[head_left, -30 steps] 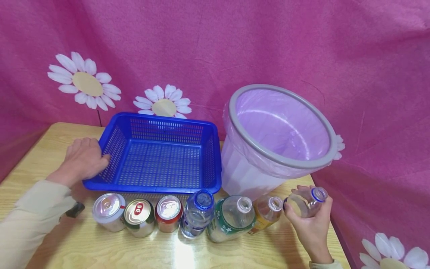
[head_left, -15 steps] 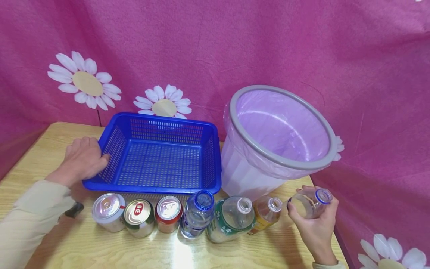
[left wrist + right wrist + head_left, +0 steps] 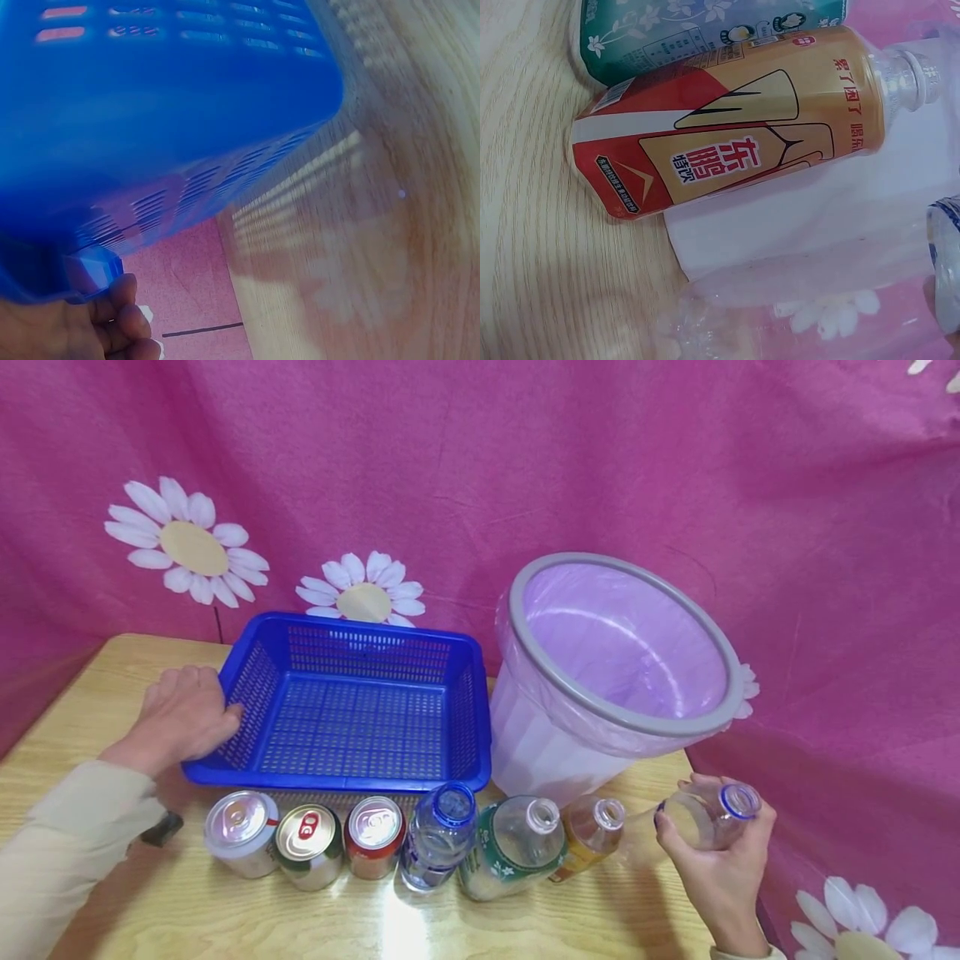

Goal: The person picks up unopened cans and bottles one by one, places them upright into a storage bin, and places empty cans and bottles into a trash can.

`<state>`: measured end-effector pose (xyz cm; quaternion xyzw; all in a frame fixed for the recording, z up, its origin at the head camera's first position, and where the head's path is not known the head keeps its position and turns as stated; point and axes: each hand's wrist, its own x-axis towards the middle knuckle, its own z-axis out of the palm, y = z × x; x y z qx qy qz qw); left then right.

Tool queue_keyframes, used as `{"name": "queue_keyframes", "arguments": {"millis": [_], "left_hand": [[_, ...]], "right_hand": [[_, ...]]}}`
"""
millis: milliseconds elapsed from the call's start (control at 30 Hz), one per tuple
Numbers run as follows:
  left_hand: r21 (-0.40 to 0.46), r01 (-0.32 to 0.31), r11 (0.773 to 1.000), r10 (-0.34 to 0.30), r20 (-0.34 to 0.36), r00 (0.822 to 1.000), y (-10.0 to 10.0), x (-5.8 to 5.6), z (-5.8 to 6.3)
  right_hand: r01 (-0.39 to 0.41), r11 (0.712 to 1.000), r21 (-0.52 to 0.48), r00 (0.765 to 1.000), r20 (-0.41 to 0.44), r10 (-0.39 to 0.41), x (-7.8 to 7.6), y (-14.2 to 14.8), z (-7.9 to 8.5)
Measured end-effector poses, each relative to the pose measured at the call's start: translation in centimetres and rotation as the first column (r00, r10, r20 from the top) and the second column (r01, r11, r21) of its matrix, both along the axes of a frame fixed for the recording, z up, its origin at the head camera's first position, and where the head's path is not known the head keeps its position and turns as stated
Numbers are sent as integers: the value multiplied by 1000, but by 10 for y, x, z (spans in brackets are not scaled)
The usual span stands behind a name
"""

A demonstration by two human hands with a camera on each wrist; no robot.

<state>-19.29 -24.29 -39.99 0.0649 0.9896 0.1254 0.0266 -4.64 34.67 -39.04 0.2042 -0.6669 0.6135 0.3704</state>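
Note:
My left hand (image 3: pixel 183 714) grips the left rim of a blue perforated plastic basket (image 3: pixel 337 781); in the left wrist view, its fingers (image 3: pixel 133 321) curl at the basket's edge. At the right side of the table, my right hand (image 3: pixel 720 877) holds a clear plastic bottle (image 3: pixel 697 820) with a blue ring at its neck and no cap. In the right wrist view, the see-through bottle (image 3: pixel 720 322) lies low in the picture. Nearest to it stands an orange-and-red labelled drink bottle (image 3: pixel 727 127), with a green-labelled bottle (image 3: pixel 517 852) beside that one.
Also in the front row are a clear blue-necked bottle (image 3: pixel 438 843), a red can (image 3: pixel 373 839), a gold-topped can (image 3: pixel 309 847) and a white can (image 3: pixel 243 835). A white bin (image 3: pixel 540 752) with a grey rim and a liner stands behind, right of the basket. Pink cloth hangs behind.
My right hand has moved to the right with the clear bottle, widening the gap to the orange-labelled bottle. My left hand stays on the basket rim.

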Motion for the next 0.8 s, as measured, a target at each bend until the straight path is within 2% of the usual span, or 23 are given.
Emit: {"name": "queue_keyframes", "arguments": {"millis": [133,400,600,800], "left_hand": [[0,0,1000,0,2,1000,-1,0,0],[2,1,1000,-1,6,1000,0,-1,-1],[-4,7,1000,-7,15,1000,0,-1,1],[2,3,1000,-3,19,1000,1,-1,0]], "right_hand": [[80,994,81,997,-12,-79,1,1,2],[96,987,132,995,-52,-90,-3,0,12],[69,991,111,996,-56,-63,-2,-2,16],[134,978,159,990,-71,-124,-3,-3,25]]}}
